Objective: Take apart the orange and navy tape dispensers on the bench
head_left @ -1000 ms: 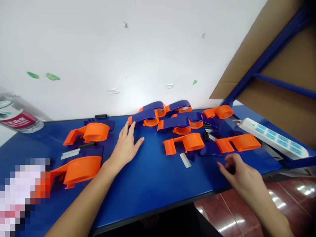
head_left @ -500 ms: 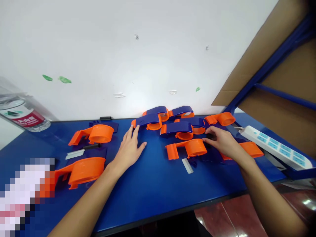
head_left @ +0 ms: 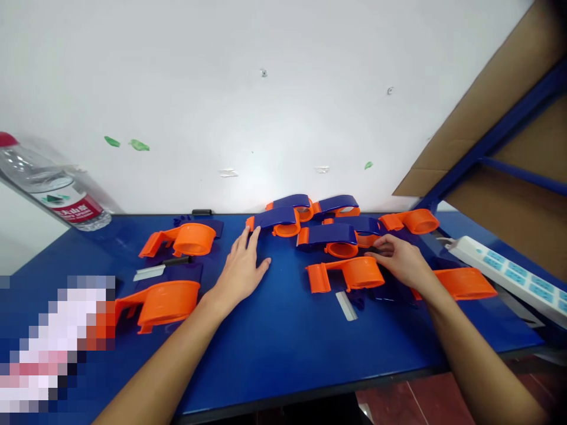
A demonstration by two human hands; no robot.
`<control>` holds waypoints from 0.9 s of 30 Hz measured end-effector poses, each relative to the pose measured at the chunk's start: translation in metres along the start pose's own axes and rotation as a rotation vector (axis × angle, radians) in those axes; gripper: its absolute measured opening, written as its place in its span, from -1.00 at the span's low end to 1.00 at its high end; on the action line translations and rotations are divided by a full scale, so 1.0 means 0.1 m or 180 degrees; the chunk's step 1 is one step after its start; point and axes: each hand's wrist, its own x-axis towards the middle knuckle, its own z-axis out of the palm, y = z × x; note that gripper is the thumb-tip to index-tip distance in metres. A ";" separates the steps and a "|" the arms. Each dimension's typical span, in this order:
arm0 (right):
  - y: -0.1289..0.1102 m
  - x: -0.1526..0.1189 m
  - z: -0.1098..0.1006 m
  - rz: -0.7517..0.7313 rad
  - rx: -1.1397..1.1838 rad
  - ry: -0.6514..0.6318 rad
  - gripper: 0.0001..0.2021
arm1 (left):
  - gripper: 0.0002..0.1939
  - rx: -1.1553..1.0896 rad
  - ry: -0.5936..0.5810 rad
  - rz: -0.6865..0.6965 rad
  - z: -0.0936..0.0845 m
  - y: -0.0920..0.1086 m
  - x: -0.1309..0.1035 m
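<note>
Looks like part-picking: my right hand (head_left: 402, 261), fingers narrow, is at the far right end of the orange frame (head_left: 362, 274) (gripping anything? can't tell); my left hand (head_left: 243, 268), fingers wide, left of it. Next probably calls for a light pinch.

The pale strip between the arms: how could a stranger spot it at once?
On the blue table, find the frontmost orange holder between the left hand and right hand. The pale strip lies in front of it; its lookalike lies farther left, by a black bar.
</note>
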 end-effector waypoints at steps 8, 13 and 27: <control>-0.04 -0.01 -0.05 -0.0115 -0.0184 -0.0491 -0.68 | -0.20 0.0004 -0.0116 -0.0088 -0.06 0.07 -0.03; -0.08 0.04 -0.02 -0.0172 -0.0349 -0.0652 -0.66 | -0.22 -0.0056 -0.0110 -0.0146 -0.08 0.10 -0.05; -1.29 0.14 -0.23 -0.1353 -0.1190 -0.0260 -0.69 | -0.10 -0.0537 0.0146 -0.0113 -0.03 0.06 -0.05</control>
